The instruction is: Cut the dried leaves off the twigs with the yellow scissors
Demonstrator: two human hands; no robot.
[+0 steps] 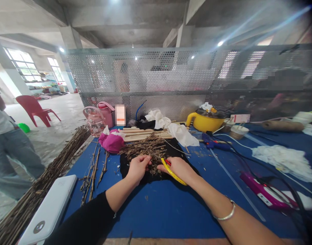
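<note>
My right hand is closed around a hand tool with yellow and red handles. It looks like pliers or cutters, its jaws pointing toward the dry twigs. My left hand is pinched at the front of the pile, fingertips together; what sits between them is too small to make out. Under and behind both hands lies a heap of dry brown twigs with small buds or leaves, resting on a black cloth. The two hands are a short gap apart.
On the blue table are a purple bundle, pale sticks, a yellow pot, a blue glue gun, a magenta device with cables and a white power bank. Long twigs lie leftward, beside a standing person.
</note>
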